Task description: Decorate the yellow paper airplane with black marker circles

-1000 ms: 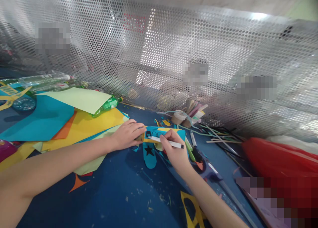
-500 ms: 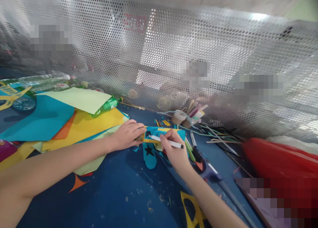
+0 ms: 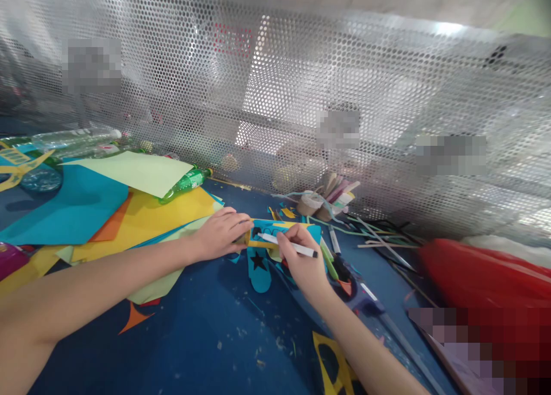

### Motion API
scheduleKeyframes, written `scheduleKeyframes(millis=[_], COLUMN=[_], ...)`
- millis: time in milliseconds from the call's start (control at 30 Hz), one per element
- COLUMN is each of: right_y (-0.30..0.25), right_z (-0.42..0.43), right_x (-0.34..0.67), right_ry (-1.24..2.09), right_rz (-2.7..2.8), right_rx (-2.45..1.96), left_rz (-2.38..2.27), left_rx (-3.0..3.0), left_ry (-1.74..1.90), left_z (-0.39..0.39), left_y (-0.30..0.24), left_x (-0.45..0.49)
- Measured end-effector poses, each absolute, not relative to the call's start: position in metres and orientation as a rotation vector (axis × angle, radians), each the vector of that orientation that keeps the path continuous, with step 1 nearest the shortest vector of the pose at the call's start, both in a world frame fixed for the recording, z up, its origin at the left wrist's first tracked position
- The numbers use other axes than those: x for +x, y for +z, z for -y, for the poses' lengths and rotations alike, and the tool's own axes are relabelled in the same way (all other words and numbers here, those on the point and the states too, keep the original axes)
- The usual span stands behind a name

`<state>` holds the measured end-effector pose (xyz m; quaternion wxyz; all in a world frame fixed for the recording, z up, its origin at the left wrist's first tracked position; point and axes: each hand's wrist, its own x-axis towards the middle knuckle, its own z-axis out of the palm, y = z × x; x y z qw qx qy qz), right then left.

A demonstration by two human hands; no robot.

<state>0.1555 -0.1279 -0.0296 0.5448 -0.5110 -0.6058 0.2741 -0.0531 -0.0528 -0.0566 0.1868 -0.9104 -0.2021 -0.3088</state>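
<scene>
My left hand [image 3: 224, 232] is closed round the left end of a model plane [image 3: 307, 232] covered in blue and yellow paper. A rounded blue wing [image 3: 259, 274] with a black star sticks out from it towards me. Pinched in my right hand [image 3: 303, 263] is a white marker [image 3: 297, 247] with a dark back end. Its tip touches or nearly touches the blue side, beside a filled black patch and several outlined window-like shapes. My right hand covers part of the plane.
Coloured paper sheets [image 3: 99, 202] and a green bottle [image 3: 187, 184] lie on the left. Tubs of sticks [image 3: 310, 202] stand behind, before a perforated metal screen [image 3: 275, 96]. A glue gun [image 3: 364, 294], cut yellow paper [image 3: 326, 357] and a red bag [image 3: 482, 274] are on the right.
</scene>
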Motion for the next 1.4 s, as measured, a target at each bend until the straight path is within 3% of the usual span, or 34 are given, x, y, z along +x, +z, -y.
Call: scheduleKeyframes(millis=[1400], right_y=[-0.0269], right_z=[0.1280], right_x=[0.1548], right_ry=[0.612], right_rz=[1.400], right_rx=[-1.239], left_rz=[0.576], left_rx=[-2.577], left_ry=[-0.854], left_z=[0.0539], left_y=[-0.0545], left_x=[-0.0532])
